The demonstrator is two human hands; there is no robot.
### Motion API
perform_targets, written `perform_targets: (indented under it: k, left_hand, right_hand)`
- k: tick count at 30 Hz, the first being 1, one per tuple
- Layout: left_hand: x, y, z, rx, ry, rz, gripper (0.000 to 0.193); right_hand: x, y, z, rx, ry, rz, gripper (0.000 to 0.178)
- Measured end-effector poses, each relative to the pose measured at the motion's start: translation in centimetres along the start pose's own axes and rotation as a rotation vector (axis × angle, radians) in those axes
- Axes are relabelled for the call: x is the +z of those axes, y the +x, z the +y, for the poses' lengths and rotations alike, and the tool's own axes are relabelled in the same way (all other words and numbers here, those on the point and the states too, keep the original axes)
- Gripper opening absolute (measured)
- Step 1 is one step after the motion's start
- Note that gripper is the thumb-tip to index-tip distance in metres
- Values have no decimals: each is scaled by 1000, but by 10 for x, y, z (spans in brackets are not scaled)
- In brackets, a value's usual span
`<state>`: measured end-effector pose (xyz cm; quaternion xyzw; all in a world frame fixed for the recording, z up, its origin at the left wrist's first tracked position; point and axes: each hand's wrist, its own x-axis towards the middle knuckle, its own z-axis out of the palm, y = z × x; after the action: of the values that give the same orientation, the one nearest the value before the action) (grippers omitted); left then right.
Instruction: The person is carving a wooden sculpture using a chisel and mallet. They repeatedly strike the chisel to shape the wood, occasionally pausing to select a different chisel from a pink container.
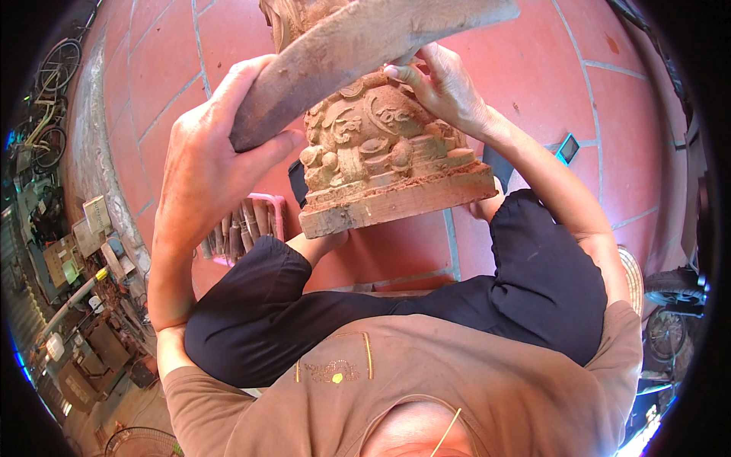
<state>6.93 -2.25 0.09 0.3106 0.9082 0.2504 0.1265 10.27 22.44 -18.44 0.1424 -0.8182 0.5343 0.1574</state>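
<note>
1. The wooden mallet (358, 53) is a long flat club, with its long axis running from lower left up to the upper right. The left hand (209, 152) is wrapped tight round its lower end.
2. It hangs right over the carved wooden block (381, 152), which stands upright in front of the person's knees, on the red tile floor (647, 114).
3. The right hand (442, 87) is curled against the carving's top. I can't tell what it's pinching.
4. The pink basket (270, 209) behind the left wrist holds a row of wooden-handled tools (242, 227), half hidden.
5. The carving's top is cut off by the frame.
</note>
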Motion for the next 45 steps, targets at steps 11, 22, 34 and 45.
perform_targets:
  k: [11, 22, 34, 45]
  left_hand:
    - [2, -2, 1, 35, 6, 29, 54]
    - [1, 2, -1, 63, 24, 6, 53]
    - [2, 8, -1, 10, 43, -3, 54]
    - [-5, 6, -7, -58, -106, 28, 57]
  right_hand:
    - [-1, 0, -8, 15, -6, -26, 27]
    - [1, 0, -1, 62, 39, -3, 26]
    - [-3, -3, 12, 237, 374, 71, 23]
    - [-28, 10, 5, 330, 620, -76, 31]
